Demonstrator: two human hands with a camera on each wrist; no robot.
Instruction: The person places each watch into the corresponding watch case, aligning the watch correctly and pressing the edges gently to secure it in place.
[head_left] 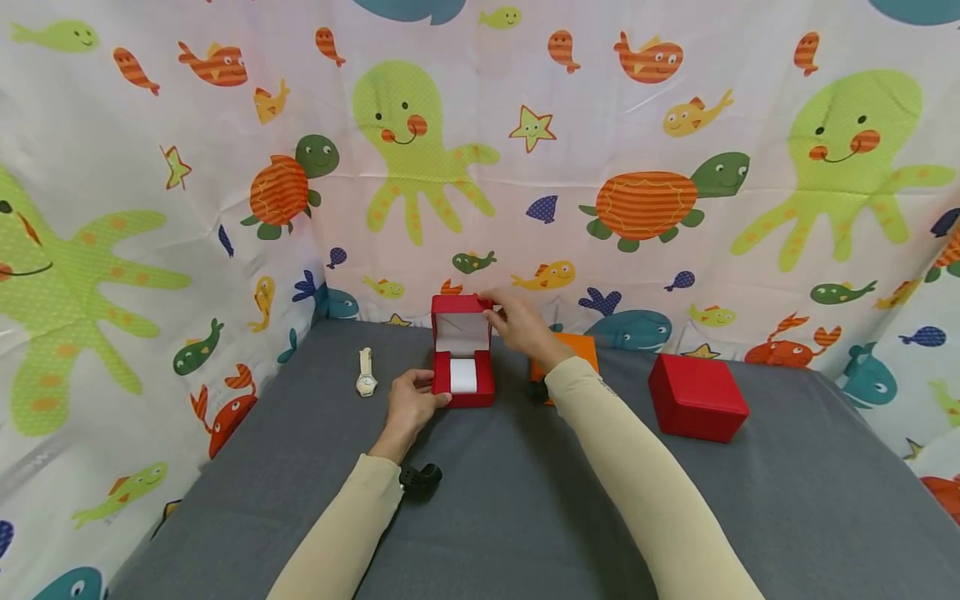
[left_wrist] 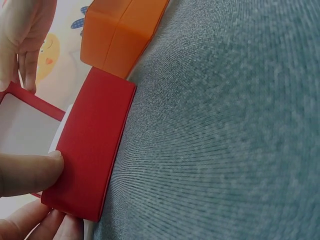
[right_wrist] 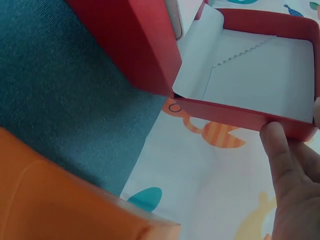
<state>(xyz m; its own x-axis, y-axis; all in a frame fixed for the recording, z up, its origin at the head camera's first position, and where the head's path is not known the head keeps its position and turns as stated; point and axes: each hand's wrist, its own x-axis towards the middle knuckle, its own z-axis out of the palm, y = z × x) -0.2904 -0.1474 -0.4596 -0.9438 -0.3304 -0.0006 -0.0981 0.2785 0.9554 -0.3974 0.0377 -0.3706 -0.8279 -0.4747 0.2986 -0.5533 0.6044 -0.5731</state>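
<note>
A small red hinged box [head_left: 463, 369] stands open on the grey cloth, its lid [head_left: 461, 317] upright and a white cushion [head_left: 462, 375] inside. My left hand [head_left: 411, 406] grips the base [left_wrist: 92, 150] at its front left corner, thumb on the side. My right hand [head_left: 517, 321] pinches the lid's top right corner [right_wrist: 280, 125]; the white lining [right_wrist: 260, 70] shows in the right wrist view. A pale wristwatch [head_left: 365, 372] lies flat to the left of the box.
A closed red box [head_left: 697, 397] sits at the right. An orange box [head_left: 573, 350] lies behind my right forearm. A small black object [head_left: 420, 481] rests by my left wrist. The sea-animal curtain [head_left: 225, 208] walls the grey table [head_left: 525, 500].
</note>
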